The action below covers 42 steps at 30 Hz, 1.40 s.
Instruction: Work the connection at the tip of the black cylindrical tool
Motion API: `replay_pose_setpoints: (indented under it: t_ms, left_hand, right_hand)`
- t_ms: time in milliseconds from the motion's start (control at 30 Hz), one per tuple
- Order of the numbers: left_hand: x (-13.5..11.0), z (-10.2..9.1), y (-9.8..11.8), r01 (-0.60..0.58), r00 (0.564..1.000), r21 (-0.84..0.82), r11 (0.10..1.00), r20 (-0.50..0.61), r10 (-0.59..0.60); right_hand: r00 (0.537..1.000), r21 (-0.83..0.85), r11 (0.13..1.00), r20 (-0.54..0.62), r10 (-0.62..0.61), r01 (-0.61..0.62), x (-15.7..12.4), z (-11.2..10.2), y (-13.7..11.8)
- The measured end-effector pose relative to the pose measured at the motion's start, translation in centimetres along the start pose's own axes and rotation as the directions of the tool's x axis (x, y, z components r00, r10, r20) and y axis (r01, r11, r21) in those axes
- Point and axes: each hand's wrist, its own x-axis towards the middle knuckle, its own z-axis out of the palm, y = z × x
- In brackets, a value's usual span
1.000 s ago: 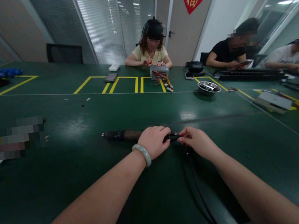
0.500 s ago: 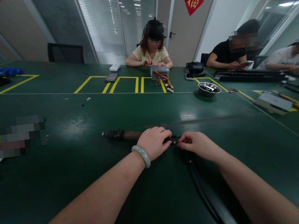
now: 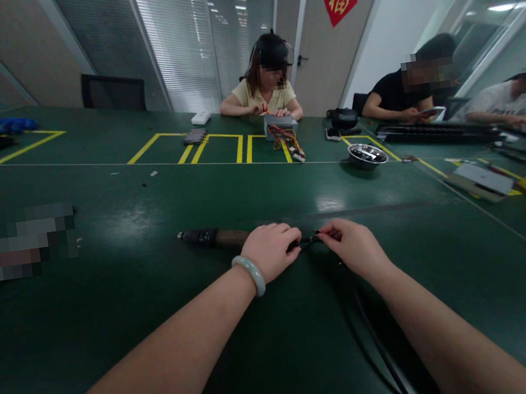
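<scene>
— Black plug: who has it?
— Right hand pinches it, fingertips closed. Left hand is curled shut round the tool, whose brown shaft sticks out leftward.
— Where is all that?
— On the green table, mid-scene, with the two hands nearly touching. A cable runs from the plug toward the near edge. Pale bracelet on the left wrist; steel bowl far right.

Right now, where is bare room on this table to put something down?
Bare mat lies between the dark tool and the yellow lines, and between the right hand and the steel bowl. Crowded: the boards at right, and the black cable.
</scene>
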Motion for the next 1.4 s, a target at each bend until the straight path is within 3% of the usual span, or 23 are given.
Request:
replay_pose_setpoints:
  t_ms: [200, 833, 1033, 1233, 1400]
  left_hand:
    - [0.1, 0.3, 0.7, -0.001, 1.0, 0.045, 0.999, -0.014, 0.001]
    - [0.2, 0.4, 0.4, 0.025, 0.999, -0.059, 0.998, -0.036, -0.027]
    - [0.2, 0.4, 0.4, 0.012, 0.999, -0.046, 0.999, -0.033, -0.014]
    - [0.3, 0.7, 0.3, 0.009, 0.999, -0.056, 0.998, -0.035, -0.011]
    - [0.3, 0.8, 0.3, 0.017, 0.999, -0.054, 0.998, -0.03, -0.019]
  right_hand:
    - [0.996, 0.074, 0.996, 0.072, -0.048, 0.043, -0.5, 0.7, -1.1]
    - [0.985, 0.146, 0.988, 0.156, -0.079, 0.056, -0.6, 0.8, -1.2]
    - [0.986, 0.133, 0.989, 0.143, -0.083, 0.064, -0.7, 1.1, -1.3]
    - [0.987, 0.047, 0.988, 0.046, -0.152, 0.15, -0.6, 1.4, -1.3]
    - [0.986, 0.087, 0.984, 0.045, -0.159, 0.155, -0.4, 1.5, -1.0]
